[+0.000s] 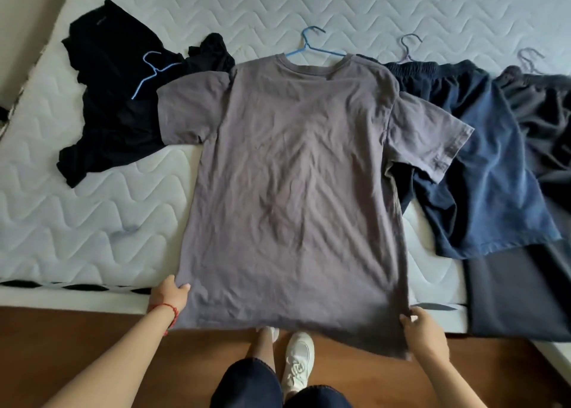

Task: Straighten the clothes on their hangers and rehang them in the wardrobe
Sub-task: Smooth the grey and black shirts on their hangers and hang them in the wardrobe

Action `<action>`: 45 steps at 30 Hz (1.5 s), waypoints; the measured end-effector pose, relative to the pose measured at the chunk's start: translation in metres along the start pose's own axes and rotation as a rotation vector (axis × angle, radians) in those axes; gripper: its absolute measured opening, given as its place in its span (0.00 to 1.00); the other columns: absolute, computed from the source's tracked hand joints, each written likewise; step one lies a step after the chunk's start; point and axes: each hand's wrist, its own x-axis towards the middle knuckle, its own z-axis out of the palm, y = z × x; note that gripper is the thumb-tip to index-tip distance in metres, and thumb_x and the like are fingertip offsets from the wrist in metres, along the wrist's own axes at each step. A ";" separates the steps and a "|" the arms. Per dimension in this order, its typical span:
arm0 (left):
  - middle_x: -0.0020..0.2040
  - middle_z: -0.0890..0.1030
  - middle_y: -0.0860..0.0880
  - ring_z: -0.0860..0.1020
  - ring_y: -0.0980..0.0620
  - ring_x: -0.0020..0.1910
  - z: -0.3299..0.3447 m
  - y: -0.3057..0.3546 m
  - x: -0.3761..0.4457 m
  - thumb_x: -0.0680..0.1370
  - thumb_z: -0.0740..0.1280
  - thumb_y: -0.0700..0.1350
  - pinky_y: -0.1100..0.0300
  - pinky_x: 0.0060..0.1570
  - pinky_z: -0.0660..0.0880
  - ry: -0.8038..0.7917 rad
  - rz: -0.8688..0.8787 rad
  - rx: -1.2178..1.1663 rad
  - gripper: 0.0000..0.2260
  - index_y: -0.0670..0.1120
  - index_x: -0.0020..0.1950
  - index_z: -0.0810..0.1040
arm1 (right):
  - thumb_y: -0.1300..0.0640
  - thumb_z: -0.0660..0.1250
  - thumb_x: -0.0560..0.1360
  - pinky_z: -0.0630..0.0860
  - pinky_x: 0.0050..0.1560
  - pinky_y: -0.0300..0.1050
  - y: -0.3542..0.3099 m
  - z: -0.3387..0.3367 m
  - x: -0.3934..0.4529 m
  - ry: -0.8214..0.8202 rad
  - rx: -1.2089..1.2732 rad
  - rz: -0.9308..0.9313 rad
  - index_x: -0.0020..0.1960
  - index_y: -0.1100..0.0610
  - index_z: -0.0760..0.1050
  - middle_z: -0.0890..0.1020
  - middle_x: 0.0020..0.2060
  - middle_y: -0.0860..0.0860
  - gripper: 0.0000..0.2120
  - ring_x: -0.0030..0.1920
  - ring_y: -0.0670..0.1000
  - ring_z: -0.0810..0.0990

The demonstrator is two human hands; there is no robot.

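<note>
Hands grip the grey t-shirt [293, 166] by its hem: left hand [168, 296] at 1 corner, right hand [425, 330] at the other. It lies flat on the mattress [77, 222], blue hanger [312, 44] in its collar.

- Home bedroom, by the furnishings.
- Bare white quilted mattress [92, 216] with wavy stitching fills most of the view, no sheet on it.
- Brown wooden plank floor [77, 339] runs along the bed's near edge.
- Everyday clothes lie spread on the mattress: grey short-sleeved T-shirt [293, 191] on a blue wire hanger [312, 44], crumpled black garments [114, 98], navy shorts [482, 166].
</note>
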 end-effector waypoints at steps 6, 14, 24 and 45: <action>0.63 0.74 0.36 0.72 0.37 0.62 -0.012 -0.010 -0.041 0.74 0.67 0.43 0.49 0.61 0.69 0.031 0.076 0.004 0.21 0.40 0.65 0.70 | 0.58 0.60 0.76 0.70 0.57 0.53 -0.010 0.007 -0.038 -0.010 0.023 -0.093 0.67 0.59 0.67 0.74 0.62 0.61 0.20 0.60 0.62 0.74; 0.65 0.72 0.42 0.71 0.43 0.65 -0.044 -0.010 -0.083 0.76 0.64 0.44 0.53 0.64 0.68 -0.053 0.333 0.021 0.17 0.43 0.65 0.71 | 0.55 0.57 0.77 0.71 0.59 0.50 -0.070 0.024 -0.099 -0.085 -0.121 -0.348 0.70 0.55 0.63 0.66 0.69 0.54 0.21 0.65 0.56 0.70; 0.63 0.74 0.41 0.71 0.43 0.64 -0.112 -0.018 -0.006 0.76 0.64 0.42 0.53 0.64 0.67 -0.053 0.395 -0.097 0.15 0.41 0.63 0.73 | 0.53 0.56 0.79 0.71 0.62 0.49 -0.201 0.082 -0.134 -0.142 -0.179 -0.521 0.71 0.51 0.62 0.66 0.70 0.50 0.21 0.69 0.52 0.66; 0.57 0.77 0.39 0.74 0.41 0.58 -0.252 0.116 0.318 0.75 0.59 0.46 0.55 0.59 0.67 0.288 0.753 -0.212 0.18 0.38 0.60 0.75 | 0.44 0.50 0.74 0.37 0.74 0.41 -0.439 0.265 -0.056 0.386 -0.226 -0.648 0.72 0.59 0.61 0.63 0.73 0.57 0.30 0.73 0.53 0.54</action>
